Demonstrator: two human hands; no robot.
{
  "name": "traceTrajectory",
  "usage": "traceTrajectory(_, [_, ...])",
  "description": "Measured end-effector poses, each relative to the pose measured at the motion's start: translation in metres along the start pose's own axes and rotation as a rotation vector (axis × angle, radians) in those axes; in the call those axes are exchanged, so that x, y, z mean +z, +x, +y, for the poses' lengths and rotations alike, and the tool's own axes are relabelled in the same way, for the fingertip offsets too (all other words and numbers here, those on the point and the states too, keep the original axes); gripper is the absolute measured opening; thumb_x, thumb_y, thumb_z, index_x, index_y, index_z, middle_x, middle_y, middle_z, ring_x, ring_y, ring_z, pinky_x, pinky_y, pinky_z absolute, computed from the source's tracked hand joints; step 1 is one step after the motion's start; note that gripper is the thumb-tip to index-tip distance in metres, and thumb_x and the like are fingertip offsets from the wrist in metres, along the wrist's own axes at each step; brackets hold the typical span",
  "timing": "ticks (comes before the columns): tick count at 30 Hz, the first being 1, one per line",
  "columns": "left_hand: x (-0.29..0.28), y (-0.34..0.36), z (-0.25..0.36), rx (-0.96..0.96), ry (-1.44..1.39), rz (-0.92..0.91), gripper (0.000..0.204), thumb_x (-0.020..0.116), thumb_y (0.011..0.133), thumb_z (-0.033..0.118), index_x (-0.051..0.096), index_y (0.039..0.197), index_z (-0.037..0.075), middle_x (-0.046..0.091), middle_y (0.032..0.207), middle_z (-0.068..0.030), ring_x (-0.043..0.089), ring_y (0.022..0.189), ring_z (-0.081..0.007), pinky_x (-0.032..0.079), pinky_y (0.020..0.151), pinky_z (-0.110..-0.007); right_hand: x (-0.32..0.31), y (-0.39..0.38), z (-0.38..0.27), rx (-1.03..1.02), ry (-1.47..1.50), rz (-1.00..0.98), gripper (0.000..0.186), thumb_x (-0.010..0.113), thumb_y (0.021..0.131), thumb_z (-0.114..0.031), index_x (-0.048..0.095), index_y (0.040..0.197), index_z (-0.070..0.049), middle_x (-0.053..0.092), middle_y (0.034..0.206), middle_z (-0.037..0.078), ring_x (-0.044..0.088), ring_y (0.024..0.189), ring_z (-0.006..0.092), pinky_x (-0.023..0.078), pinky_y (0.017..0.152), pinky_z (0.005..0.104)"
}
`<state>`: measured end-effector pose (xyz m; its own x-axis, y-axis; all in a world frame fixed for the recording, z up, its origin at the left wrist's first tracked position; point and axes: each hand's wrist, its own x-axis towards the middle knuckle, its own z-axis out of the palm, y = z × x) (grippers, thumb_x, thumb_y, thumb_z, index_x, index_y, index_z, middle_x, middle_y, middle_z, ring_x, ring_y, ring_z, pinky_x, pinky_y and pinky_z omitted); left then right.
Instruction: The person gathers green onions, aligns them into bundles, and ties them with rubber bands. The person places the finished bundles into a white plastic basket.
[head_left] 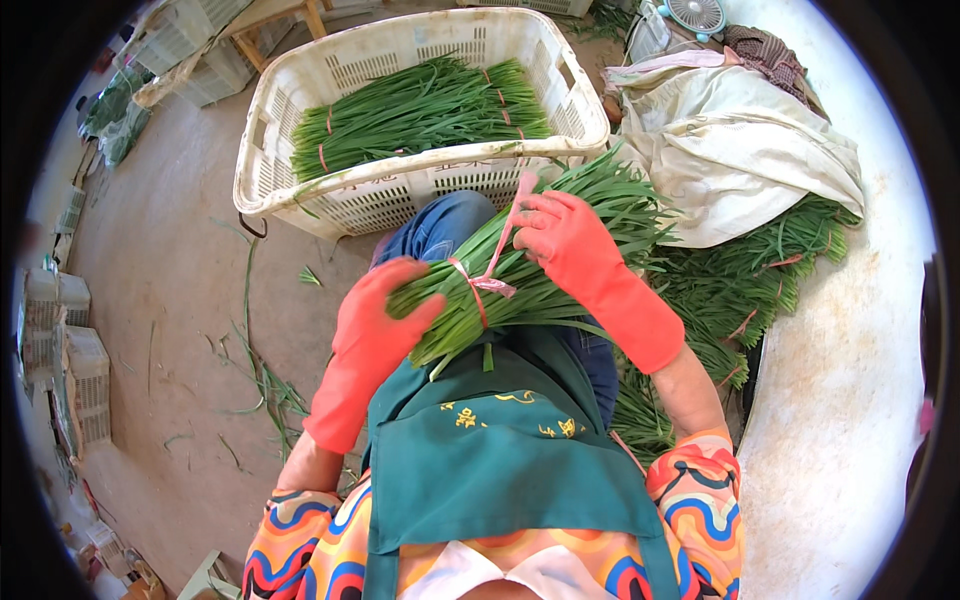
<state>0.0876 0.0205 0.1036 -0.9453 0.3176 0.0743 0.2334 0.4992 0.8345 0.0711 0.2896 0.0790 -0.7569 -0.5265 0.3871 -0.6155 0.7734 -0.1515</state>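
Observation:
A bundle of garlic chives (580, 215) lies across my lap, its cut stem ends toward my left and the leafy tops toward the upper right. A pink tie strip (483, 283) is wrapped and knotted around its stem part, with a long tail running up. My left hand (385, 315), in a red rubber glove and slightly blurred, curves around the stem ends, thumb on the near side. My right hand (570, 240), gloved alike, is closed on the upper part of the strip's tail, above the leaves.
Ahead stands a white plastic crate (400, 170) holding several tied chive bundles (420, 110). To the right, more chives (710, 300) lie partly under a pale cloth (730, 130). Loose leaves (265, 380) litter the floor at left; other crates (85, 380) stand at the far left.

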Motion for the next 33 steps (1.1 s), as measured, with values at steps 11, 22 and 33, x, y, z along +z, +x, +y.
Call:
traceTrajectory(11, [0.011,0.003,-0.005,0.374,0.489,0.042,0.016,0.069,0.072,0.017,0.066,0.084,0.007,0.066,0.089,-0.0071,0.061,0.086,-0.0282,0.046,0.080,-0.040,-0.090,-0.145,0.086,0.916,-0.515,-0.093,0.022,0.061,0.075,-0.004,0.065,0.096,-0.008,0.064,0.100,0.016,0.060,0.098,0.0310,0.048,0.083,0.0370])
traceTrajectory(22, [0.023,0.011,-0.008,0.423,0.530,0.048,0.016,0.066,0.076,0.014,0.052,0.078,0.007,0.057,0.070,-0.0077,0.058,0.073,-0.0301,0.045,0.067,-0.041,0.000,0.001,0.030,0.298,0.320,-0.085,0.021,0.068,0.073,-0.012,0.068,0.094,-0.007,0.065,0.106,0.005,0.054,0.111,0.0281,0.042,0.096,0.0361])
traceTrajectory(33, [0.036,0.004,-0.019,0.478,0.310,0.095,0.037,0.074,0.069,0.016,0.060,0.102,0.005,0.063,0.104,-0.0127,0.061,0.092,-0.0312,0.048,0.081,-0.040,0.003,-0.017,0.030,0.084,-0.100,0.063,0.021,0.071,0.063,-0.014,0.054,0.075,-0.015,0.067,0.095,-0.002,0.055,0.113,0.0243,0.038,0.097,0.0419])
